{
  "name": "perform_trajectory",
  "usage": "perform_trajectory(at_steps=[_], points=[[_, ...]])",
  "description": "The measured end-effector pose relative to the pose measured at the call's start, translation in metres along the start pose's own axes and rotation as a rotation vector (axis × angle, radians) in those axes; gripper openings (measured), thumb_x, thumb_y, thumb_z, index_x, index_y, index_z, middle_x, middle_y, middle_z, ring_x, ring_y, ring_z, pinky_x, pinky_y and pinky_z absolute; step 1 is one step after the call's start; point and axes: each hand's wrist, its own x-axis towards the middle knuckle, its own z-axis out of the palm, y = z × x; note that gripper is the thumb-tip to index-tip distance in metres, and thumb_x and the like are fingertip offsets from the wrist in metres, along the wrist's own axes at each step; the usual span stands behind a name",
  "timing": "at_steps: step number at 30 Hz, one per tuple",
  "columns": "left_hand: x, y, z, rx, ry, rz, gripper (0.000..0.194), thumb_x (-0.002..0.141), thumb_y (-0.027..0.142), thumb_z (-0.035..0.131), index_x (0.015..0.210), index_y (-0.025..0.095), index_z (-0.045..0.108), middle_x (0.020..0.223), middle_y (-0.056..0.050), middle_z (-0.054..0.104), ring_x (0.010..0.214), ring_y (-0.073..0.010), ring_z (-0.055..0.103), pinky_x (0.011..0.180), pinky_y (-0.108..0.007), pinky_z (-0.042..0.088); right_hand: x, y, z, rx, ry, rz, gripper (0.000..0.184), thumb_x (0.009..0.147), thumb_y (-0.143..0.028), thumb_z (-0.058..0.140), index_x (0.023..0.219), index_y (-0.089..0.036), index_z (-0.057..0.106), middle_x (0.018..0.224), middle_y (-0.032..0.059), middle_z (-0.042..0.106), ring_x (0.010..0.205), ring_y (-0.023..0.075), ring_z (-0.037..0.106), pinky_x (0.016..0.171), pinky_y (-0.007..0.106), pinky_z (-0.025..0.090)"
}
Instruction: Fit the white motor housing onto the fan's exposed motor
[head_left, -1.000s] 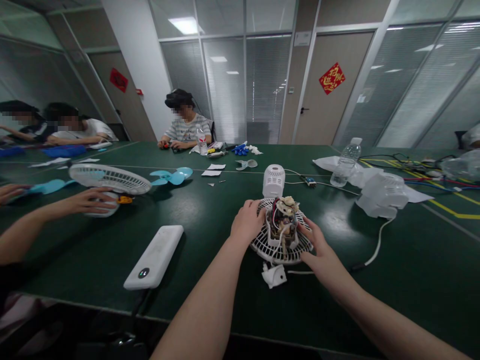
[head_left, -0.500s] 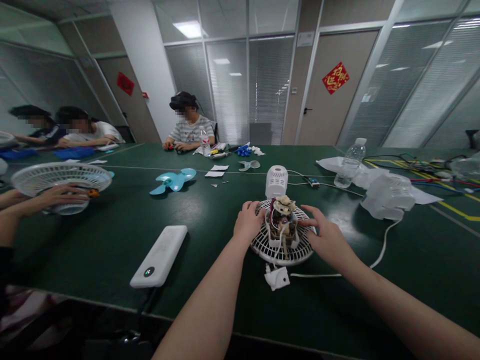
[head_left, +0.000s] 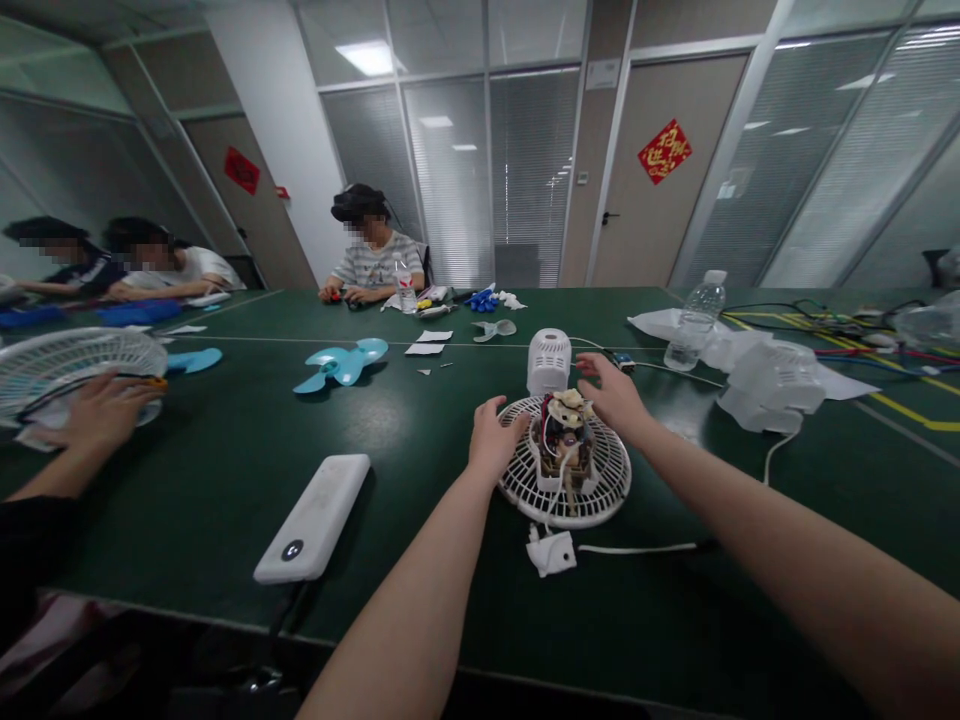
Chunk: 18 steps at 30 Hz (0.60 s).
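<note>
A round white fan grille (head_left: 516, 492) lies on the table in front of me. On it stands an opened fan motor unit (head_left: 568, 440) with bare coils, wires and a white lower shell. Just behind the unit is a white slotted motor cover (head_left: 549, 358). My left hand (head_left: 493, 440) is at the grille's left rim, its fingers and thumb apart. Beside the cover and the top of the motor, my right hand (head_left: 611, 392) hovers with its fingers spread. Neither hand grips anything. A small white cord piece (head_left: 551, 553) lies in front of the grille.
A white power bank (head_left: 315, 520) and blue fan blades (head_left: 345, 362) lie to the left. A co-worker's hand (head_left: 105, 410) is on another fan grille (head_left: 82, 350). To the right are a plastic bottle (head_left: 696, 325) and a white housing (head_left: 780, 378) with a cord.
My right hand has moved away from the motor's right side, up towards the white cover. My left hand stays near the rim. The co-worker's grille has shifted left.
</note>
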Motion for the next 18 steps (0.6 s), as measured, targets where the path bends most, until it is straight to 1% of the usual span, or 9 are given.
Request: perform_trajectory(at_steps=[2,4,6,8,10,12,15,18], points=[[0.0,0.0,0.0,0.001,0.007,0.0,0.056,0.079,0.049,0.065,0.126,0.023,0.052,0.133,-0.011,0.048,0.121,-0.0254,0.052,0.104,-0.036,0.041,0.022,0.003,0.01,0.004,-0.017,-0.012,0.048,0.085,-0.024,0.05,0.132,-0.014,0.045,0.131,0.0138,0.055,0.121,0.024,0.053,0.102,0.041,0.042],[0.0,0.001,0.0,0.002,0.014,-0.002,0.056,0.079,0.049,0.066,0.126,0.023,0.052,0.133,-0.011,0.049,0.12,-0.0252,0.053,0.103,-0.036,0.041,0.04,0.004,0.018,0.0,-0.044,-0.034,0.055,0.085,-0.029,0.055,0.136,-0.012,0.042,0.141,0.0168,0.045,0.133,0.0259,0.041,0.111,0.042,0.033],[0.0,0.001,-0.001,0.0,0.015,0.004,0.055,0.079,0.048,0.066,0.125,0.022,0.052,0.132,-0.011,0.049,0.12,-0.0251,0.053,0.103,-0.036,0.042,0.053,0.003,0.023,-0.007,-0.081,-0.051,0.063,0.082,-0.033,0.063,0.137,-0.012,0.041,0.148,0.0182,0.033,0.141,0.0282,0.028,0.115,0.043,0.024],[0.0,0.001,-0.001,-0.004,0.016,0.009,0.055,0.079,0.048,0.066,0.125,0.022,0.052,0.133,-0.011,0.049,0.121,-0.0252,0.052,0.103,-0.036,0.042,0.062,0.004,0.027,-0.016,-0.122,-0.051,0.072,0.076,-0.036,0.071,0.137,-0.015,0.041,0.151,0.0181,0.026,0.143,0.0315,0.022,0.116,0.045,0.022],[0.0,0.001,-0.001,-0.008,0.013,0.005,0.055,0.079,0.047,0.066,0.126,0.022,0.052,0.133,-0.011,0.049,0.121,-0.0253,0.052,0.103,-0.036,0.042,0.066,0.007,0.03,-0.023,-0.157,-0.042,0.079,0.068,-0.033,0.077,0.137,-0.017,0.041,0.15,0.0181,0.024,0.142,0.0339,0.022,0.115,0.047,0.024],[0.0,0.001,-0.001,-0.011,0.012,-0.002,0.054,0.079,0.048,0.066,0.125,0.022,0.052,0.133,-0.011,0.049,0.12,-0.0255,0.052,0.103,-0.037,0.042,0.068,0.01,0.032,-0.027,-0.172,-0.047,0.082,0.064,-0.028,0.079,0.136,-0.017,0.04,0.147,0.0175,0.028,0.141,0.0331,0.025,0.115,0.046,0.025],[0.0,0.0,-0.001,-0.014,0.004,-0.005,0.056,0.079,0.049,0.066,0.126,0.023,0.052,0.134,-0.011,0.048,0.119,-0.0258,0.053,0.101,-0.037,0.044,0.069,0.014,0.032,-0.026,-0.154,-0.071,0.08,0.063,-0.025,0.079,0.132,-0.016,0.041,0.138,0.0158,0.035,0.136,0.0292,0.033,0.114,0.04,0.027],[0.0,0.0,-0.001,-0.016,0.004,-0.003,0.056,0.079,0.05,0.065,0.126,0.022,0.052,0.134,-0.011,0.048,0.118,-0.0258,0.053,0.101,-0.037,0.044,0.069,0.017,0.031,-0.031,-0.114,-0.065,0.077,0.061,-0.025,0.079,0.128,-0.016,0.042,0.131,0.0137,0.038,0.129,0.0285,0.039,0.112,0.041,0.032]])
